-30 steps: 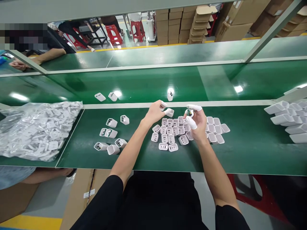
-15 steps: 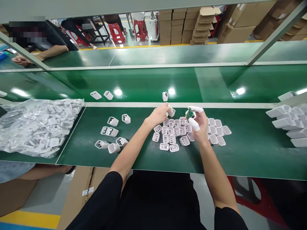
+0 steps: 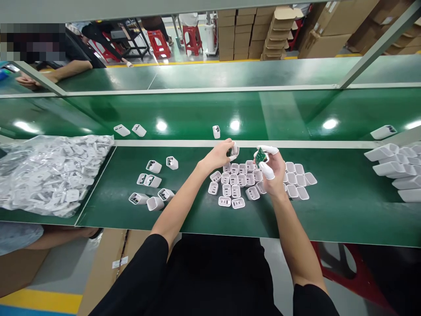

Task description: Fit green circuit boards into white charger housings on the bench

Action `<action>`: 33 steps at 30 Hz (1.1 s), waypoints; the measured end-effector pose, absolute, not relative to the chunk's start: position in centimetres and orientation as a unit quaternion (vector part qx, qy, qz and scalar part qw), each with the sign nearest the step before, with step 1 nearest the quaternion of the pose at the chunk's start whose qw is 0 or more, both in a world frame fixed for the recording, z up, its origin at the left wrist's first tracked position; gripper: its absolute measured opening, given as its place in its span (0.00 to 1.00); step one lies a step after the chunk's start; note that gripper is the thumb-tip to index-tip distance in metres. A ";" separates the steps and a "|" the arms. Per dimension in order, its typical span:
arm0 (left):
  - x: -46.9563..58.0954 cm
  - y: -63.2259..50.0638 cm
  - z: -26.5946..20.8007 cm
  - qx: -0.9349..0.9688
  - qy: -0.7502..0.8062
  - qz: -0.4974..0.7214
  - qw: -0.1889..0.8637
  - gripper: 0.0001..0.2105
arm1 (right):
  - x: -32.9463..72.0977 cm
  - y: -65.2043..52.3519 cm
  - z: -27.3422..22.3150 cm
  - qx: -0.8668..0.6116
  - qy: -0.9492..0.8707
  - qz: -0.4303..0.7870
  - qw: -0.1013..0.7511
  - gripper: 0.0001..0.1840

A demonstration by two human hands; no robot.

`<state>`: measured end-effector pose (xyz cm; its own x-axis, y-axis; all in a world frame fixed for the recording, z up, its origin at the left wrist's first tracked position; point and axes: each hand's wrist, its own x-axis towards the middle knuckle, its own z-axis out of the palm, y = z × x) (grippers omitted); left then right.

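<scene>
My right hand (image 3: pixel 273 169), white covers on its fingertips, pinches a small green circuit board (image 3: pixel 261 156) above the worktop. My left hand (image 3: pixel 221 153) is closed on a white plastic charger housing (image 3: pixel 235 150) near the white rail. Between and below the hands lie many small white slotted caps (image 3: pixel 242 180) in loose rows on the green surface. To the right of my right wrist are more white pieces (image 3: pixel 301 180) in rows. Several white housings (image 3: pixel 153 180) with parts showing inside lie left of my left forearm.
A clear plastic bag of white parts (image 3: pixel 59 175) lies at the left. White housings are stacked (image 3: pixel 394 164) at the right edge. Beyond the white rail (image 3: pixel 184 143), a green belt (image 3: pixel 184 114) carries a few housings. A co-worker's arm (image 3: pixel 70 69) rests on the far ledge.
The housings on the belt have shifted left. My left hand has tilted the housing more upright. My right hand keeps the circuit board in nearly the same spot.
</scene>
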<state>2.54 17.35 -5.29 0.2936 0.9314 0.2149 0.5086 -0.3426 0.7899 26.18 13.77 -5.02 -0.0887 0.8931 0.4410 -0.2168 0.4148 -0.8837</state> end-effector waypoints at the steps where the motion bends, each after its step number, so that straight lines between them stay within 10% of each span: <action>1: 2.4 17.0 -5.0 0.731 0.480 0.363 0.321 0.07 | 26.2 13.8 -5.0 -0.289 -0.585 0.453 0.607 0.25; 7: 1.2 11.2 -3.3 0.623 0.472 0.495 0.381 0.26 | 26.2 13.1 -4.6 -0.260 -0.614 0.452 0.592 0.24; 33: 1.3 5.0 -2.8 0.726 0.324 0.557 0.241 0.38 | 24.9 9.0 -2.6 -0.182 -0.734 0.360 0.547 0.41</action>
<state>1.26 5.01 -2.75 0.1703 0.7387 0.6521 0.2015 -0.6739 0.7108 24.91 8.95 -2.58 -0.3367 0.6600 0.6716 -0.1269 0.6749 -0.7269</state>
